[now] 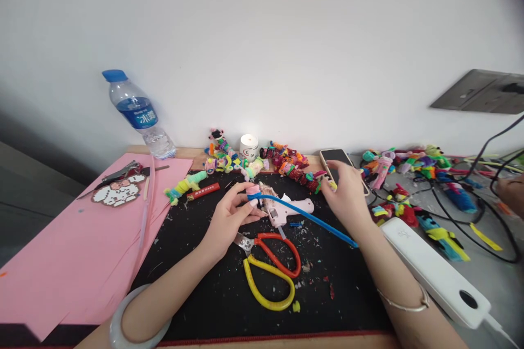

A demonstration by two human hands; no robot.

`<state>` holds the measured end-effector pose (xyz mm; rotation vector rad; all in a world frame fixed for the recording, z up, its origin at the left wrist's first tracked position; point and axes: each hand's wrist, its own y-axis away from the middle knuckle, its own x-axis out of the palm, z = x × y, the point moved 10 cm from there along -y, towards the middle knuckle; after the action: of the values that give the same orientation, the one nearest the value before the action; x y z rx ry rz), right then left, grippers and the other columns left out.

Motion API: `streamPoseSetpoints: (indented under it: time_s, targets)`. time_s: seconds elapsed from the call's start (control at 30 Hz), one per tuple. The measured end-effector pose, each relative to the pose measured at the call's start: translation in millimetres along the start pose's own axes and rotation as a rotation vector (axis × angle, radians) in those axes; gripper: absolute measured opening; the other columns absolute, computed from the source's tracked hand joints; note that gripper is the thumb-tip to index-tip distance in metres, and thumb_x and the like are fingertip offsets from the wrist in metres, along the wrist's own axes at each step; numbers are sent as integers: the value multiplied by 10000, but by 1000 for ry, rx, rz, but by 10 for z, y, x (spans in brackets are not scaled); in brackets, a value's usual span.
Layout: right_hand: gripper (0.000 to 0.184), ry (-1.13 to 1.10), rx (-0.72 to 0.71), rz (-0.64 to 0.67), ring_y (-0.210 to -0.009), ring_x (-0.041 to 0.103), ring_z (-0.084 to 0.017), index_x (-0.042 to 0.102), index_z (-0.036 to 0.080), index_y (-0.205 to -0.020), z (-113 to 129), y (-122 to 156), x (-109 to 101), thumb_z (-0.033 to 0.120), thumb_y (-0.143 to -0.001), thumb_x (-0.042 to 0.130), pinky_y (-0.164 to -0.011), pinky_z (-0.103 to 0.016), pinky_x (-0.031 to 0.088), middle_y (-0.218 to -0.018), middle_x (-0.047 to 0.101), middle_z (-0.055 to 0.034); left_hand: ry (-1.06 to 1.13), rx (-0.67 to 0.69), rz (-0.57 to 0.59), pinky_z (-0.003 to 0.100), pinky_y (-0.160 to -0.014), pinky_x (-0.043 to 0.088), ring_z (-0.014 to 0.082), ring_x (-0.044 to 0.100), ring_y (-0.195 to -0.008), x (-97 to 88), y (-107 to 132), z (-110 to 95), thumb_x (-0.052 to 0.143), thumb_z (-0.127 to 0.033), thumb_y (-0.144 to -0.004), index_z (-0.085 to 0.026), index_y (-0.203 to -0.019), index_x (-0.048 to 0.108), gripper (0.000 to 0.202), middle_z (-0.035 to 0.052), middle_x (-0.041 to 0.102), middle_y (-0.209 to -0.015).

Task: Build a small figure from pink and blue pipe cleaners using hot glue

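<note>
My left hand [231, 218] pinches a small pink piece wrapped with a blue pipe cleaner [311, 218]. The pipe cleaner's long free end stretches right to my right forearm. Over the right side of the black mat, my right hand [346, 193] has its thumb and fingers apart, close to a phone [338, 161] and the end of a row of colourful fuzzy figures [301, 174]. Just beyond my left fingertips lies a pale pink glue gun [292, 207]. Scissors [272, 270] with one red and one yellow handle rest below it.
Pink sheets [82, 262] cover the left side, with a water bottle [139, 114] behind. A white paper cup [249, 147] stands by the wall among fuzzy figures. On the right are a white power strip [436, 270], black cables and another person's hand [511, 193].
</note>
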<state>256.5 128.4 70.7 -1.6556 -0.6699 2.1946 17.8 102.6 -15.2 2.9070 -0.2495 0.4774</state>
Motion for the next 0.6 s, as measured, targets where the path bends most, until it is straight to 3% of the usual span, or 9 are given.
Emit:
streamPoseSetpoints:
  time_s: [0.1, 0.2, 0.33, 0.43, 0.6]
  targets:
    - [195, -225, -169, 18, -954, 543, -253, 551, 195, -1025, 402, 189, -5, 184, -836, 501, -849, -393, 441, -939, 631, -82, -19, -3, 18, 237, -726, 553, 115, 687, -741, 25, 3, 9, 627, -275, -800, -252, -1122, 513, 342, 5, 637, -1006]
    - [207, -382, -244, 74, -891, 556, -238, 546, 216, -1022, 659, 353, 35, 178, -820, 537, -810, -395, 455, -892, 629, -62, -55, -11, 33, 255, -719, 559, 131, 692, -728, 57, 15, 22, 632, -283, -792, -241, -1119, 524, 348, 19, 639, -1004]
    - [278, -565, -367, 254, -872, 545, -213, 525, 223, -1022, 971, 533, 138, 154, -760, 588, -763, -359, 462, -932, 615, -51, -95, -9, 106, 278, -712, 565, 152, 694, -726, 155, 44, 39, 629, -279, -789, -231, -1108, 548, 333, 44, 634, -1053]
    - [178, -641, -390, 262, -771, 524, -184, 518, 216, -904, 1056, 579, 119, 191, -760, 619, -688, -323, 444, -832, 586, -29, -110, 3, 161, 290, -718, 565, 162, 690, -733, 220, 63, 56, 624, -263, -788, -224, -1084, 578, 302, 52, 636, -1063]
    - [83, -626, -348, 183, -675, 483, -155, 490, 211, -760, 984, 548, 84, 156, -810, 528, -609, -279, 404, -710, 534, -7, -122, -8, 207, 315, -720, 566, 171, 689, -725, 265, 80, 121, 631, -258, -777, -229, -1067, 606, 293, 45, 637, -1036]
